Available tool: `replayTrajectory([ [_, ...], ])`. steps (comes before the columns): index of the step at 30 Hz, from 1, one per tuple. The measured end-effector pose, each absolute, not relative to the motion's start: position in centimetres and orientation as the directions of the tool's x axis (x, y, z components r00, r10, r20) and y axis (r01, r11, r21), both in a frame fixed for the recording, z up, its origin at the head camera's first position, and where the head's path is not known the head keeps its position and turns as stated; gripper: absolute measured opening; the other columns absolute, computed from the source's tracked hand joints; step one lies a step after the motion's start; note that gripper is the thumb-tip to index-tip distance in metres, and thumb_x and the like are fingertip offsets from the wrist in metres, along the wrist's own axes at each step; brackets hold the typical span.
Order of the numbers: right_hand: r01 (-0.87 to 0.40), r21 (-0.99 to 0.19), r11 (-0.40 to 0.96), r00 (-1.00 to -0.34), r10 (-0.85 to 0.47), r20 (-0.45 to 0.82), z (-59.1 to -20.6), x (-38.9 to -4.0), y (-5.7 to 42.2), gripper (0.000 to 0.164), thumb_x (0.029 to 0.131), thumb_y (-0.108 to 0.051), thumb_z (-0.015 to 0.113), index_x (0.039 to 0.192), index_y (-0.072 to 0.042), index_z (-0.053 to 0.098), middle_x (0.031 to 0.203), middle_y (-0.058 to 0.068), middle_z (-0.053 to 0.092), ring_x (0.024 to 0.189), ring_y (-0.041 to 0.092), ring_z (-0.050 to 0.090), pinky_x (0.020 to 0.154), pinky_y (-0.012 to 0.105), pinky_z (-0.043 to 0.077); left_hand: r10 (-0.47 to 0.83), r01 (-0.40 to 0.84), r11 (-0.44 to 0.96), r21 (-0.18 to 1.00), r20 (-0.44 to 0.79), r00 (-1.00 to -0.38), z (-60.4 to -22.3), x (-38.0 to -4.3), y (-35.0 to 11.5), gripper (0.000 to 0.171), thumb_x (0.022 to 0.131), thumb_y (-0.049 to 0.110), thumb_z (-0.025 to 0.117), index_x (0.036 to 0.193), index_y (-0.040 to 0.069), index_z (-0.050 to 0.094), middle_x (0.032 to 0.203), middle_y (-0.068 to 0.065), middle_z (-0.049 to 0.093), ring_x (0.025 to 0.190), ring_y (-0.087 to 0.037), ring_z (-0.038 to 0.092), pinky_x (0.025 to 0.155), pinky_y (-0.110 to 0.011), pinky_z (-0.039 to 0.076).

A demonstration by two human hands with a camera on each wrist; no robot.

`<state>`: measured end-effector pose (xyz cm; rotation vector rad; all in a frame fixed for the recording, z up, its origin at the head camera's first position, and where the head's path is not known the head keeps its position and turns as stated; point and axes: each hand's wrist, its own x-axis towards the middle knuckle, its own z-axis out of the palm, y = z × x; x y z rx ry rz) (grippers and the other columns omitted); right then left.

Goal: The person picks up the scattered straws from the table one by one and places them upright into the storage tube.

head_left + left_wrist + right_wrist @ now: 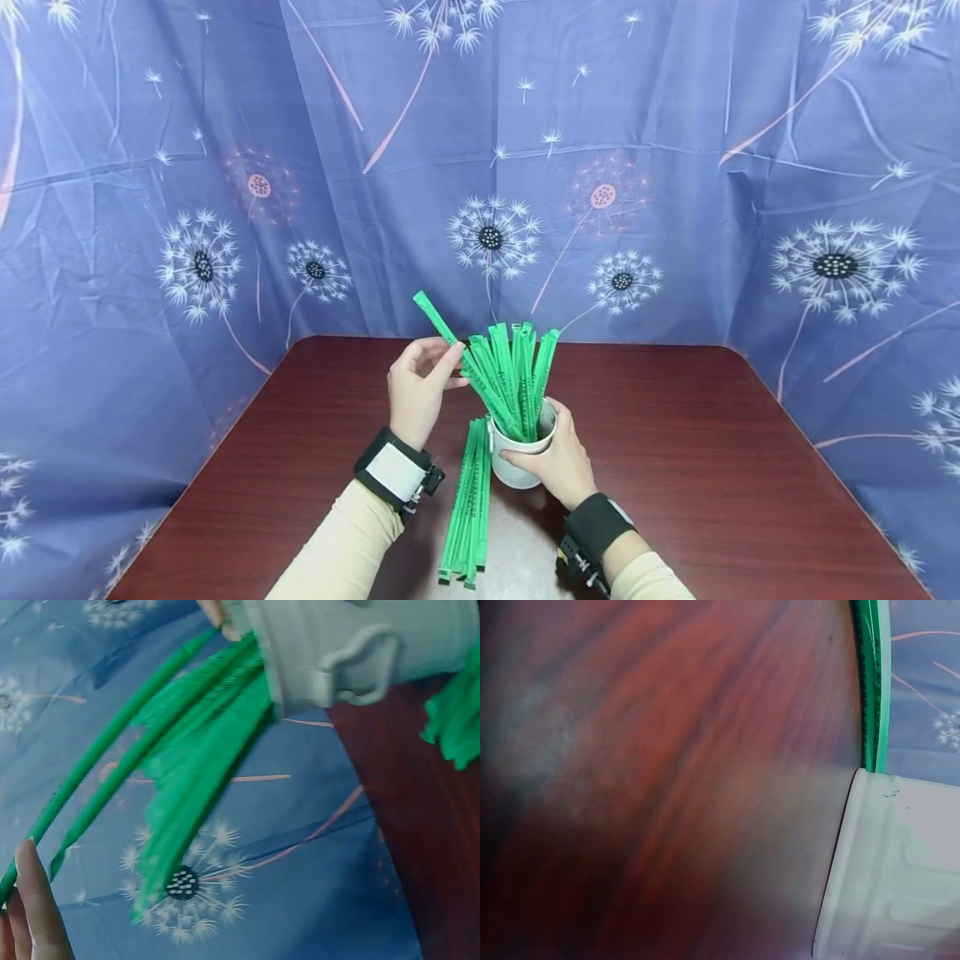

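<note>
A long, thin green-wrapped straw (433,315) with dark print leans out to the left of a white bucket (517,475). My left hand (420,387) pinches it between thumb and fingers above the rim; in the left wrist view the fingertips (37,900) lie against its far end. Several more green straws (517,367) fan upward from the bucket. My right hand (562,462) grips the bucket's right side, thumb across the front. A small side handle (367,667) shows in the left wrist view. In the right wrist view, only the bucket (900,855) and some straws appear.
A loose bundle of green straws (468,508) lies lengthwise on the dark red wooden table (712,467), just left of the bucket. Behind the table and at both sides hangs a blue curtain (420,208) with dandelion prints.
</note>
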<state>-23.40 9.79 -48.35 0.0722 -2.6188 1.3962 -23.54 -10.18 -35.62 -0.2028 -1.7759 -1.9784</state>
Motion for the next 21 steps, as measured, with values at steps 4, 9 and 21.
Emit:
replayTrajectory([
  [4,-0.135,-0.814,0.565,-0.982,0.032,0.185,-48.4,-23.4,9.9,0.108,0.065,-0.053,0.088,0.149,-0.020,0.030,0.136,0.007,0.054,0.116,0.030,0.061,0.087,0.053,0.050,-0.239,0.410,0.086,0.908,0.418,-0.876,-36.9,-23.9,-10.1,0.020,0.089,0.016,0.075,0.101,0.001,0.069,0.092,-0.015,0.073,0.075,-0.013,0.070,0.061,-0.036,0.061],
  [9,-0.133,-0.812,0.568,-0.982,0.033,0.184,-48.4,-23.3,9.9,0.107,0.066,-0.053,0.088,0.150,-0.021,0.029,0.138,0.008,0.053,0.117,0.030,0.060,0.086,0.052,0.050,-0.237,0.394,0.379,0.838,0.499,-0.834,-38.5,-24.2,-10.2,0.017,0.086,0.024,0.079,0.093,0.010,0.073,0.088,-0.006,0.073,0.074,-0.012,0.066,0.065,-0.030,0.058],
  [21,-0.127,-0.802,0.583,-0.983,0.034,0.181,-48.3,-23.4,9.8,0.108,0.065,-0.054,0.088,0.150,-0.021,0.029,0.138,0.007,0.054,0.116,0.030,0.060,0.087,0.053,0.049,-0.127,0.330,0.691,0.643,0.558,-0.820,-40.9,-23.7,-9.5,0.020,0.084,0.034,0.078,0.087,0.015,0.073,0.090,-0.001,0.065,0.086,-0.018,0.057,0.069,-0.030,0.050],
])
